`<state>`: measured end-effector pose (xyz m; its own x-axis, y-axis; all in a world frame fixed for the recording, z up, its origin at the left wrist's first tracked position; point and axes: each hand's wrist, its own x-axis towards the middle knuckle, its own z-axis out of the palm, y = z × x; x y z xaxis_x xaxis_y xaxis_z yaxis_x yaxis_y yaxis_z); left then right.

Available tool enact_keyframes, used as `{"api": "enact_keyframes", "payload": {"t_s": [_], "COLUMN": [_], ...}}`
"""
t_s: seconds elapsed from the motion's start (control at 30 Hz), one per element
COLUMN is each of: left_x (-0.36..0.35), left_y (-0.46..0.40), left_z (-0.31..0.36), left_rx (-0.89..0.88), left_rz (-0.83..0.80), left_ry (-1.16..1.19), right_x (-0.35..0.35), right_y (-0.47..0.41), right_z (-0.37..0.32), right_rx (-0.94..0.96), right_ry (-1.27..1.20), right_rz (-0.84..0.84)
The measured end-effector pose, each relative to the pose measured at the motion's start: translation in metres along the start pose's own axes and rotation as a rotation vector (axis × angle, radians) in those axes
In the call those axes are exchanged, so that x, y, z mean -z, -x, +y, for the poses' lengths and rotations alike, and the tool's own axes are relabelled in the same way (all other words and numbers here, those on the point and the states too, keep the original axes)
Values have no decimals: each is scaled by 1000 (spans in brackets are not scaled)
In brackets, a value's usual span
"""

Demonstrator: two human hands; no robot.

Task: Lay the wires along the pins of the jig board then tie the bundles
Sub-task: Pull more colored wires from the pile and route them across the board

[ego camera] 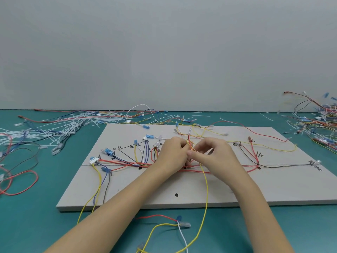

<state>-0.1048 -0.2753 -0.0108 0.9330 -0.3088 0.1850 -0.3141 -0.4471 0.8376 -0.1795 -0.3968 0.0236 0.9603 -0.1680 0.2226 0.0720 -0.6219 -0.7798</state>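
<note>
While fingers curl tight, both hands, L [172, 151] & R [212, 154], pinch yellow wire [205, 179] above jig board [273, 189].

The black handwritten labels [260, 155] on the pale grey jig board [182, 187] are too small to read; the tangled wire pile [321, 121] at far right runs off the edge.
</note>
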Motion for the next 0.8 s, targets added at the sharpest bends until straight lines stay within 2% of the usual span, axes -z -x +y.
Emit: {"api": "enact_keyframes", "payload": {"t_s": [0.17,0.37,0.57,0.8], "left_x": [-2,-2,0,0], "left_y": [1,3,4,6], "left_z": [0,1,2,3], "left_rx": [16,-17,-35,-66], "left_rz": [18,31,16,24], "left_ry": [44,-1,-24,-47], "right_x": [6,15,10,2], "right_y": [-3,-4,-4,-5], "right_z": [6,6,6,6], "right_rx": [41,124,177,203], "right_ry": [107,115,236,210], "right_rz": [92,239,199,160]}}
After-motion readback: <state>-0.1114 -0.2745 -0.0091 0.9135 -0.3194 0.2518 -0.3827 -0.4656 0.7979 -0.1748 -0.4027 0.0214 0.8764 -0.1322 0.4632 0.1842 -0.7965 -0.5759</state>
